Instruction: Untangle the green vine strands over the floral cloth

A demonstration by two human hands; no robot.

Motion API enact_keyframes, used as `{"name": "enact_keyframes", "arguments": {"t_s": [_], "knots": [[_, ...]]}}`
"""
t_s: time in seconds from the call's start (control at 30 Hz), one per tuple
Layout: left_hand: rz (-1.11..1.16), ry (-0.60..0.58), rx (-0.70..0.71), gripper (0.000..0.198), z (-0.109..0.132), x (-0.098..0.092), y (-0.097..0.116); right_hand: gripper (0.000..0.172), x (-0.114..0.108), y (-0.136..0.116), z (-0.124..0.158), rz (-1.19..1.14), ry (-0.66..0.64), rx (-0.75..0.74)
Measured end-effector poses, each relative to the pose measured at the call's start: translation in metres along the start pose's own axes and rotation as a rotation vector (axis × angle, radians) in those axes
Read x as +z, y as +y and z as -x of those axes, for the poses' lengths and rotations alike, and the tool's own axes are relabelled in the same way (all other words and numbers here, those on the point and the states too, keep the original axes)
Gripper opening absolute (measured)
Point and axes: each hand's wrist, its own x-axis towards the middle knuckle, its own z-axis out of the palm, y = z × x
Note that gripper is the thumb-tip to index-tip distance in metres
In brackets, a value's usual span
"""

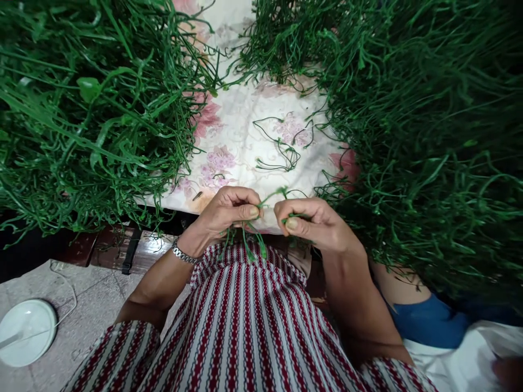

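Note:
My left hand (233, 209) is closed, thumb against fingers, on a few thin green stems (261, 251) that look plant-like. Their flattened ends hang down below it, in front of the striped clothing. A hand's width to the right, my right hand (316, 222) is curled shut with green stem showing between thumb and fingers. One strand (281, 190) rises between the hands; whether it joins both is hard to make out. Several loose stems (288, 158) lie on the floral tablecloth (249, 117) just beyond my hands.
Big tangled heaps of green stems stand at left (98, 125) and right (408, 130), spilling over the table edge. A small dark piece (198, 195) lies near the front edge. A white round object (28, 332) with a cord is on the floor. Another person's knee (402, 286) shows at right.

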Motion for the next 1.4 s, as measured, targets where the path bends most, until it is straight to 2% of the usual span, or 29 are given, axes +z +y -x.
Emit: {"name": "enact_keyframes", "arguments": {"t_s": [0.1, 0.23, 0.37, 0.43, 0.6, 0.8, 1.0, 1.2, 1.33, 1.4], "knots": [[0.098, 0.135, 0.059, 0.020, -0.001, 0.007, 0.001, 0.026, 0.003, 0.001, 0.001, 0.028, 0.123, -0.062], [0.170, 0.165, 0.116, 0.017, -0.004, 0.015, -0.002, 0.020, 0.012, 0.018, -0.004, -0.096, 0.361, -0.023], [0.256, 0.266, 0.218, 0.012, -0.007, 0.025, -0.008, 0.022, 0.020, 0.030, -0.012, -0.081, 0.432, -0.011], [0.292, 0.262, 0.224, 0.011, -0.008, 0.030, -0.009, 0.025, 0.023, 0.032, -0.015, -0.036, 0.449, -0.035], [0.383, 0.188, 0.102, 0.007, -0.006, 0.033, -0.009, 0.023, 0.025, 0.032, -0.017, 0.118, 0.557, -0.071], [0.378, 0.232, 0.102, 0.011, -0.004, 0.031, -0.010, 0.016, 0.022, 0.033, -0.013, 0.213, 0.500, -0.083], [0.359, 0.281, 0.144, 0.012, -0.003, 0.029, -0.012, 0.012, 0.023, 0.031, -0.010, 0.361, 0.538, -0.106], [0.315, 0.224, 0.176, 0.007, -0.002, 0.030, -0.013, 0.018, 0.028, 0.027, -0.011, 0.440, 0.525, -0.084], [0.254, 0.245, 0.127, 0.013, 0.001, 0.032, -0.010, 0.013, 0.024, 0.020, -0.011, 0.572, 0.435, -0.114], [0.191, 0.242, 0.142, 0.013, 0.002, 0.031, -0.009, 0.010, 0.022, 0.014, -0.011, 0.638, 0.431, -0.130]]}}
